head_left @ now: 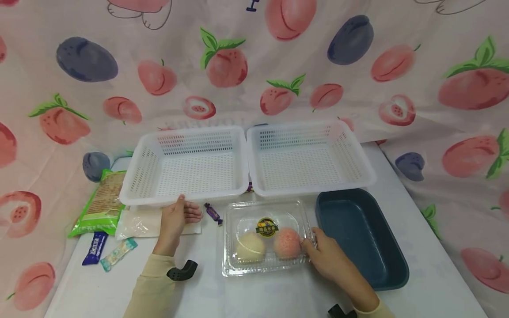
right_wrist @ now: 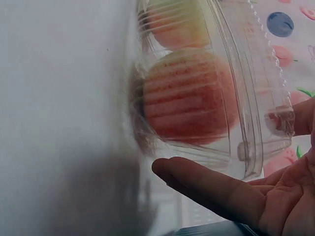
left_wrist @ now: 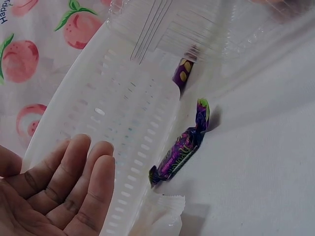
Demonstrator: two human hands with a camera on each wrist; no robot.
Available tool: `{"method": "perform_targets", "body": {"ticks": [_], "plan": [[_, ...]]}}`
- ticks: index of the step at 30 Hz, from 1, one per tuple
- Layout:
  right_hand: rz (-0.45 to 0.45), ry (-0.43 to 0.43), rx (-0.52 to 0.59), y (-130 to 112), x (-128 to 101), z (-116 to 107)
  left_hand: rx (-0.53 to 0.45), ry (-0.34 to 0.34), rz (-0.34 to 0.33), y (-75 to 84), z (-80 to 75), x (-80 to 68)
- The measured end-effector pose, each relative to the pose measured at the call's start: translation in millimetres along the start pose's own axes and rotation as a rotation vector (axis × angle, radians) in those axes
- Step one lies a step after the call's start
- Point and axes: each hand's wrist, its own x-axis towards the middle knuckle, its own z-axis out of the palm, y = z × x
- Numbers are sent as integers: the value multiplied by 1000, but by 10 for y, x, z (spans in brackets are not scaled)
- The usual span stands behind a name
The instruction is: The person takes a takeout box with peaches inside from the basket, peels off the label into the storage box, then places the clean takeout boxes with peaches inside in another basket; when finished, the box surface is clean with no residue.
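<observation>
My left hand (head_left: 184, 212) rests at the front rim of the left white basket (head_left: 218, 193), thumb up against the rim. In the left wrist view its fingers (left_wrist: 74, 187) lie straight beside the basket wall (left_wrist: 123, 113) and hold nothing. A purple wrapped candy (head_left: 213, 213) (left_wrist: 182, 150) lies just right of that hand. My right hand (head_left: 318, 251) (right_wrist: 246, 196) touches the right edge of a clear clamshell box (head_left: 265, 212) (right_wrist: 246, 98), with a straight finger under its corner and the thumb by the lid rim. Inside are a pink bun (head_left: 287, 243) (right_wrist: 189, 96) and a pale bun (head_left: 250, 246).
A second white basket (head_left: 310, 189) stands beside the first, with another purple candy (left_wrist: 183, 73) at the gap. A dark blue tub (head_left: 358, 229) sits right of the box. A green cracker pack (head_left: 101, 203), a clear bag (head_left: 139, 223), a blue bar (head_left: 95, 247) and a pale candy (head_left: 118, 253) lie left.
</observation>
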Motion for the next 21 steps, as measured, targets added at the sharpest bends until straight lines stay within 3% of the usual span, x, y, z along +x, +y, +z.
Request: {"method": "perform_targets", "body": {"ticks": [5, 11, 21], "plan": [[-16, 0, -50, 10, 11, -46, 7, -1, 7, -7, -17, -5], [-9, -6, -43, -7, -33, -189, 62, -15, -33, -10, -15, -96], [-185, 143, -132, -329, 91, -711, 297, -199, 26, 87, 217, -473]]}}
